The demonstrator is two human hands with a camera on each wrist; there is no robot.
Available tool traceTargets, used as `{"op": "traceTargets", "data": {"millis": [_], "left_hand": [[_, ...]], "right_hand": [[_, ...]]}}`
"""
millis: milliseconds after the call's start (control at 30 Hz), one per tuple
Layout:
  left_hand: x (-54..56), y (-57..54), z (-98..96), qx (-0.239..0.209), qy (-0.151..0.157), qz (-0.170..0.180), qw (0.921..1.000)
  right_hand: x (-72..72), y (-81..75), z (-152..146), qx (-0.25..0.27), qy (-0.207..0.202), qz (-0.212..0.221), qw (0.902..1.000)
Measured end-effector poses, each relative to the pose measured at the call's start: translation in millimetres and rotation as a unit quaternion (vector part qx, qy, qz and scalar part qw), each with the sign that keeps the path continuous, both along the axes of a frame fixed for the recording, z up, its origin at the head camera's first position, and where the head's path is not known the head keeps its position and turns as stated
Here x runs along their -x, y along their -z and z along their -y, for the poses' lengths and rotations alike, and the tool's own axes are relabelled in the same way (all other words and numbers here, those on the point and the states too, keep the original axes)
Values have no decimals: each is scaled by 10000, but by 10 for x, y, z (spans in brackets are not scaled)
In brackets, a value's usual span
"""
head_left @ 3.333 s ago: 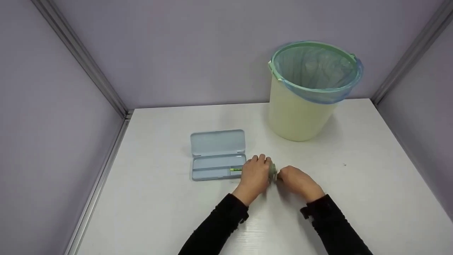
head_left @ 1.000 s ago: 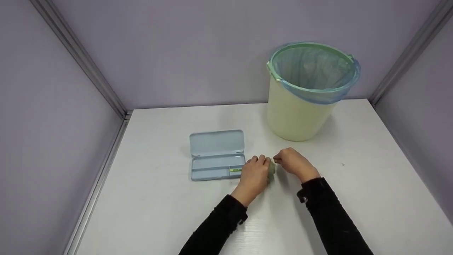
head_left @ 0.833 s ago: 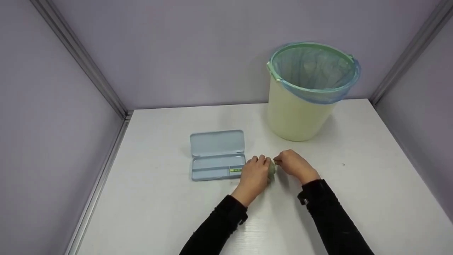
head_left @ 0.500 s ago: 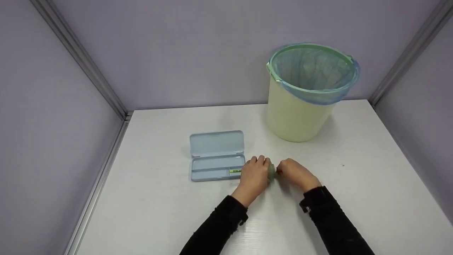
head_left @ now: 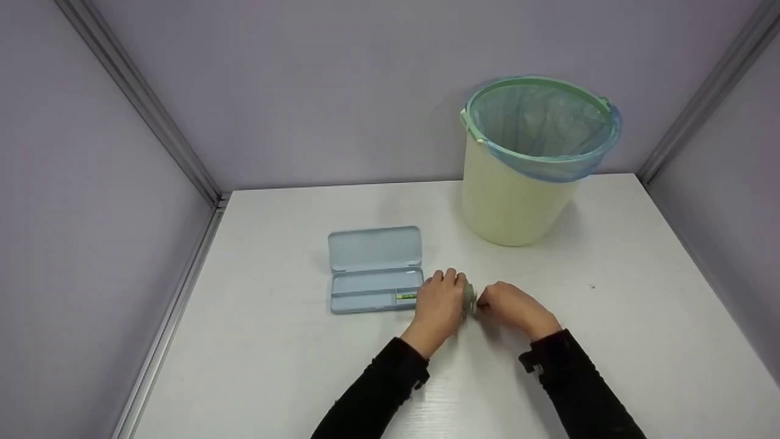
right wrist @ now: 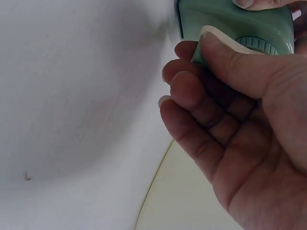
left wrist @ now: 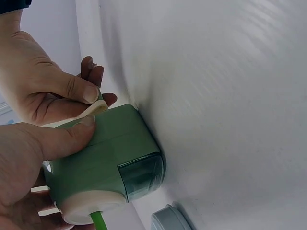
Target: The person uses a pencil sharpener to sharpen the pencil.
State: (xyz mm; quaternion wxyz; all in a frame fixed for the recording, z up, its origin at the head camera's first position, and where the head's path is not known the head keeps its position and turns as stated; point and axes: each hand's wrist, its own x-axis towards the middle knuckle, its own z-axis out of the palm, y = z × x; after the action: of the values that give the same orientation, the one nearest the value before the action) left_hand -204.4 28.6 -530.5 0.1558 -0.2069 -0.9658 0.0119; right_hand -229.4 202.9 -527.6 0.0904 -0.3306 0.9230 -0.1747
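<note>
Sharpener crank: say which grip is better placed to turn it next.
Probably the right grip: it pinches the crank, while the left grip holds the sharpener by its body and seems better suited to steadying it.

The sharpener (left wrist: 105, 148) is green, its crank (left wrist: 97, 108) cream, the case (head_left: 375, 249) pale blue.

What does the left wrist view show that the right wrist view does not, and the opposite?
Only left wrist: the green pencil at the sharpener's cream face, and a corner of the blue case.
Only right wrist: the ribbed ring behind the crank.
Both: the sharpener, the right hand pinching the crank, part of the left hand, the white table.
</note>
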Motion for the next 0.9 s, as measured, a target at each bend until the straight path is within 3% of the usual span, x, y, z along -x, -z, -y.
{"op": "traceTargets", "data": {"millis": [267, 467, 667, 900], "left_hand": [[14, -10, -2, -75, 2, -198, 9998], [0, -31, -12, -30, 1, -69, 10000], [11, -41, -5, 45, -2, -211, 9998], [6, -29, 16, -27, 176, -68, 9998]], "right_hand": [[-78, -201, 2, -44, -87, 182, 9998], [-116, -324, 6, -81, -213, 136, 9996], [-99, -462, -12, 40, -252, -180, 9995], [-33, -534, -22, 9, -99, -538, 9985]]}}
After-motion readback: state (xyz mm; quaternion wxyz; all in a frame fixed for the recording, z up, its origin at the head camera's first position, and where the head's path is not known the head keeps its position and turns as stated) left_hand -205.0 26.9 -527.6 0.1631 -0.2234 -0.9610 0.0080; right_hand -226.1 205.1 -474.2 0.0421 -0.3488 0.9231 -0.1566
